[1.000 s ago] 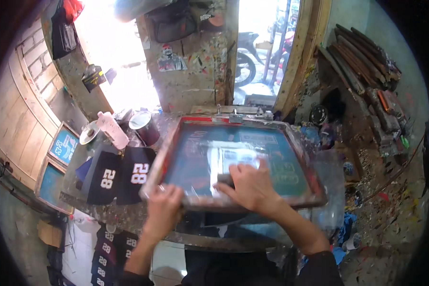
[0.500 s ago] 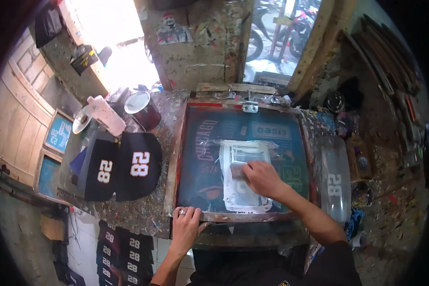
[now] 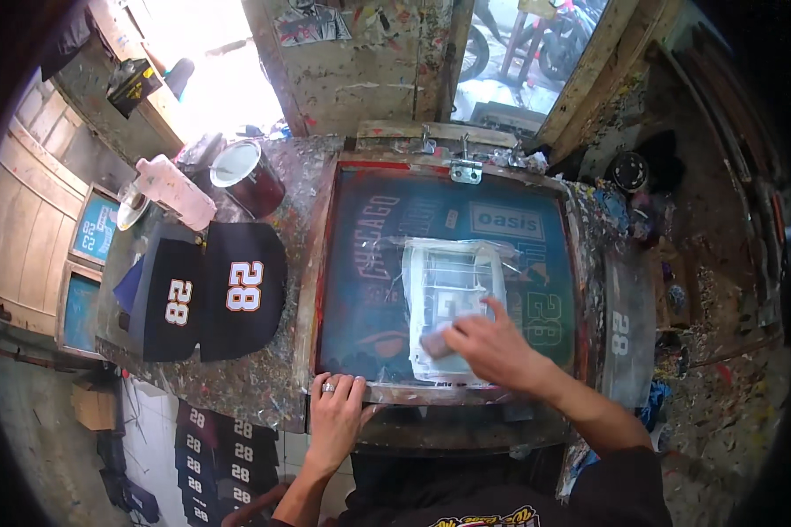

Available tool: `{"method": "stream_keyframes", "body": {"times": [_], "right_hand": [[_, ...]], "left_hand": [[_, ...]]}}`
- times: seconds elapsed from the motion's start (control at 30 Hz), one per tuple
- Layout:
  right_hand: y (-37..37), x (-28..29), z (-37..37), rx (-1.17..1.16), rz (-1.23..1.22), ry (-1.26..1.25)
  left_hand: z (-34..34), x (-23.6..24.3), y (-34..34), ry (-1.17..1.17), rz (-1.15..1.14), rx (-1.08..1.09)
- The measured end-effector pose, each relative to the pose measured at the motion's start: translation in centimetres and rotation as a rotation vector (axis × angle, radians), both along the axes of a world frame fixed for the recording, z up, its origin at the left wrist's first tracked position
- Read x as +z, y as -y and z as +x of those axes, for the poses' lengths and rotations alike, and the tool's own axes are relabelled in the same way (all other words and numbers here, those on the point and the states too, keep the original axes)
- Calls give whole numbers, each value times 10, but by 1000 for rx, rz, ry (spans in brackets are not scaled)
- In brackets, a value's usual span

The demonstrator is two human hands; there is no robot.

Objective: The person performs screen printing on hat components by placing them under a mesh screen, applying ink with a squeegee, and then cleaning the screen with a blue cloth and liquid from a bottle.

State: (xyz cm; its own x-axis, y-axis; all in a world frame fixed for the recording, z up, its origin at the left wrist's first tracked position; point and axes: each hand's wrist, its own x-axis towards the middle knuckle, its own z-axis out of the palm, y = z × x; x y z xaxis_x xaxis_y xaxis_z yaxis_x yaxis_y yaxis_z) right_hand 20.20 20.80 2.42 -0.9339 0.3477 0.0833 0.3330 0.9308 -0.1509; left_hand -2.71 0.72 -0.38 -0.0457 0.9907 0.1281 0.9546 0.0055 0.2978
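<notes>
Gripped a small squeegee (image 3: 434, 344) with the fingers of the right hand (image 3: 494, 353) over the silkscreen (image 3: 359, 307).
Held it just left of that hand, low on the white-inked patch (image 3: 417, 290), with its long axis too blurred to tell; rested the left hand (image 3: 337, 415), farther off, on the near-left corner of the wooden frame (image 3: 309, 338).

The shirt (image 3: 549, 505) is near-black, its right sleeve (image 3: 622, 487) short and plain. Across it runs a print (image 3: 488, 518) in pale and yellow tones, its full shape unclear at the cropped edge. The forearms (image 3: 582, 411) are bare; a broad silvery ring (image 3: 328, 387) circles one of the fingers (image 3: 358, 390) of the left hand (image 3: 336, 423).
</notes>
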Motion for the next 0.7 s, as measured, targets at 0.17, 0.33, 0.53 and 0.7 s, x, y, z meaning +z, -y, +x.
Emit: {"method": "stream_keyframes", "body": {"times": [0.17,0.33,0.53,0.7], "right_hand": [[-52,13,-10,-15,-127,195],[-110,-6,-20,-338,86,10],[9,-12,11,-272,5,14],[68,3,32,-240,-95,45]], "left_hand": [[-2,-1,3,-10,14,-6],[2,0,3,-15,16,-16],[2,4,3,49,-9,5],[0,5,-4,42,-6,-15]]}}
